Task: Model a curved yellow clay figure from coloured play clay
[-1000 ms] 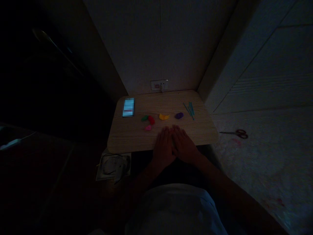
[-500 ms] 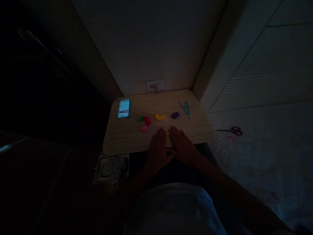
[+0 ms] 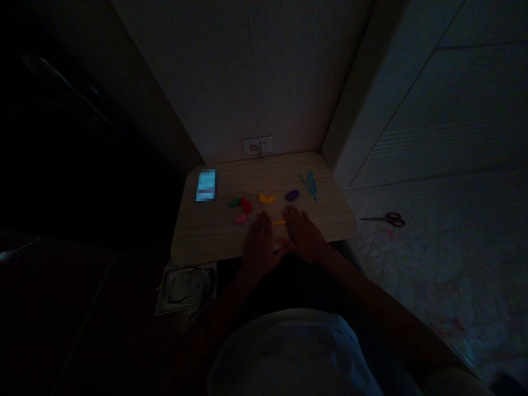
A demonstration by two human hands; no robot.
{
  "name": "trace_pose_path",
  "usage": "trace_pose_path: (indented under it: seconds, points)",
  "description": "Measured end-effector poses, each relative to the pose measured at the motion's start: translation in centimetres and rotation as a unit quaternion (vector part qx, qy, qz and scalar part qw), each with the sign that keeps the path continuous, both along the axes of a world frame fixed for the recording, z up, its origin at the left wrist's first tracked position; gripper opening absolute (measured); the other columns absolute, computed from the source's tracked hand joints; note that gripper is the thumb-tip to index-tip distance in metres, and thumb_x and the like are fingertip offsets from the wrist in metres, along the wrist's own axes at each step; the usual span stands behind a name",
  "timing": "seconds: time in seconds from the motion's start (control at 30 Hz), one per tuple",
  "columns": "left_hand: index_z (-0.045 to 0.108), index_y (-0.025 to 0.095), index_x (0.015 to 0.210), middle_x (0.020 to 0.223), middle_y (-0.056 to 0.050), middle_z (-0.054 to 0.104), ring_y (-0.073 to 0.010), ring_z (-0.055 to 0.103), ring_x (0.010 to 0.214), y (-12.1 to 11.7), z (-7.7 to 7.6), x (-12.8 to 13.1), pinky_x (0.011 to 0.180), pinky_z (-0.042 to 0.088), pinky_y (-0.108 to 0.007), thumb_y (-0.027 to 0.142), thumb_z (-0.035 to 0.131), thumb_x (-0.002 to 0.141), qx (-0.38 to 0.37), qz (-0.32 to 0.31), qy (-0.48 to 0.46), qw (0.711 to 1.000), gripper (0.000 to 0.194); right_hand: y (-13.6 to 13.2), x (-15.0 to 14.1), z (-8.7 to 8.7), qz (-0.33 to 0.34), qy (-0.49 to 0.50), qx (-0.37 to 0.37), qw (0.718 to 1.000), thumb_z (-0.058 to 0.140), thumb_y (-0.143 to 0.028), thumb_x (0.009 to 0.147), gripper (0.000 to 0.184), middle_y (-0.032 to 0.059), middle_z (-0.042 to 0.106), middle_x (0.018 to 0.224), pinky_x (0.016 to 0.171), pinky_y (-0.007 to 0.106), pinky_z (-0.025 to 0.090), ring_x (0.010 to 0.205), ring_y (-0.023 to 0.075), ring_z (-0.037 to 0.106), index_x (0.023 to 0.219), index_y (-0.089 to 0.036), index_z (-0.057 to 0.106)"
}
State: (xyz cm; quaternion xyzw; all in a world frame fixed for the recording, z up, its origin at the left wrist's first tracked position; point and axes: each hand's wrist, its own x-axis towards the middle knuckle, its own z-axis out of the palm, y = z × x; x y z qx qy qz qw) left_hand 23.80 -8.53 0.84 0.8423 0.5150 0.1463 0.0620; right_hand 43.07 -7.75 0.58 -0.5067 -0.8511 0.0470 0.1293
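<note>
Both hands lie flat, palms down, on a small wooden table [image 3: 218, 231]. Under the fingers of my left hand [image 3: 259, 242] and my right hand [image 3: 304, 234] runs a thin orange roll of modelling clay [image 3: 279, 223]; its middle shows between them and its ends are hidden. My thumbs come close together below it. Beyond the hands lie a yellow clay piece [image 3: 267, 198] and a purple clay lump [image 3: 292, 195]. Left of these are a red clay piece [image 3: 246, 205], a green clay piece [image 3: 235, 202] and a pink clay lump [image 3: 241, 218].
Thin teal modelling tools [image 3: 312, 182] lie at the table's back right, a lit phone [image 3: 206, 185] at its back left. Red-handled scissors [image 3: 395, 219] rest on the floor mat at right. A tray with a cable [image 3: 185, 286] sits below left. A wall socket [image 3: 258, 146] is behind.
My hands have spread slightly apart, and more of the orange clay roll shows between them. The whole view has shifted a little; the other pieces stay put.
</note>
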Motion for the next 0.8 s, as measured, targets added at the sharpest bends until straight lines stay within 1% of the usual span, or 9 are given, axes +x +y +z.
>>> trace_pose_path:
  seconds: [0.1,0.23,0.37,0.47,0.57,0.63,0.73,0.8]
  points:
    - [0.026,-0.003,0.157,0.166,-0.031,0.027,-0.0408,0.024,0.158,0.3,0.0,-0.4,0.128,0.025,-0.056,0.06,0.068,0.086,0.003,-0.003,0.004,1.0,0.104,0.2,0.0,0.0,0.003,0.0,-0.003,1.0,0.036,-0.058,0.105,0.084,0.0298,0.024,0.167,0.126,0.06,0.021,0.16,0.0375,0.017,0.161,0.002,0.024]
    - [0.021,-0.001,0.159,0.168,-0.029,0.025,-0.0396,0.022,0.158,-1.2,0.2,-0.6,0.128,0.026,-0.057,0.058,0.069,0.086,0.015,-0.012,-0.006,1.0,0.105,-1.3,0.4,0.0,0.008,0.001,0.004,1.0,0.037,-0.057,0.106,0.083,0.0278,0.019,0.169,0.127,0.06,0.021,0.161,0.0355,0.011,0.163,0.0,0.019]
    - [0.02,0.001,0.16,0.169,-0.027,0.022,-0.0384,0.018,0.16,-3.2,0.7,0.5,0.129,0.024,-0.056,0.053,0.067,0.089,0.017,-0.017,-0.025,0.999,0.1,-2.6,0.8,0.0,0.019,-0.003,0.002,1.0,0.038,-0.055,0.106,0.082,0.0253,0.019,0.17,0.127,0.059,0.021,0.161,0.0329,0.01,0.165,-0.002,0.015]
    - [0.02,0.001,0.16,0.17,-0.026,0.023,-0.038,0.016,0.16,-3.8,0.7,1.9,0.129,0.023,-0.057,0.046,0.068,0.087,0.002,-0.033,-0.037,0.999,0.099,-2.8,1.1,0.1,0.021,-0.006,0.0,1.0,0.037,-0.051,0.107,0.076,0.0231,0.02,0.17,0.127,0.059,0.021,0.161,0.0318,0.012,0.165,-0.005,0.016]
    - [0.022,0.003,0.16,0.17,-0.026,0.023,-0.0384,0.016,0.16,-3.4,0.4,2.8,0.128,0.024,-0.059,0.039,0.066,0.085,-0.003,-0.031,-0.049,0.998,0.095,-2.8,1.3,0.1,0.032,0.003,0.006,0.999,0.035,-0.045,0.108,0.072,0.0209,0.022,0.171,0.127,0.059,0.022,0.161,0.0299,0.013,0.167,-0.009,0.013]
    - [0.022,0.003,0.16,0.17,-0.025,0.023,-0.0384,0.016,0.16,-2.7,0.2,2.9,0.127,0.024,-0.06,0.036,0.063,0.085,0.003,-0.032,-0.054,0.998,0.091,-2.6,1.4,-0.1,0.039,0.011,0.009,0.999,0.035,-0.045,0.108,0.073,0.0208,0.022,0.171,0.127,0.058,0.022,0.162,0.0294,0.012,0.167,-0.009,0.01]
    - [0.025,0.003,0.159,0.169,-0.025,0.027,-0.0378,0.017,0.16,-1.4,0.0,3.0,0.127,0.024,-0.06,0.03,0.058,0.082,0.014,-0.029,-0.047,0.998,0.088,-1.8,1.2,-0.3,0.031,0.019,0.008,0.999,0.037,-0.054,0.106,0.081,0.0233,0.021,0.17,0.127,0.059,0.022,0.161,0.0312,0.012,0.166,-0.007,0.011]
    - [0.029,0.003,0.158,0.168,-0.024,0.03,-0.0371,0.018,0.16,-0.5,-0.2,3.1,0.128,0.023,-0.06,0.028,0.055,0.08,0.022,-0.027,-0.042,0.999,0.086,-0.9,0.9,-0.4,0.018,0.023,0.005,1.0,0.038,-0.06,0.104,0.086,0.0254,0.021,0.17,0.126,0.06,0.022,0.161,0.0334,0.013,0.165,-0.004,0.015]
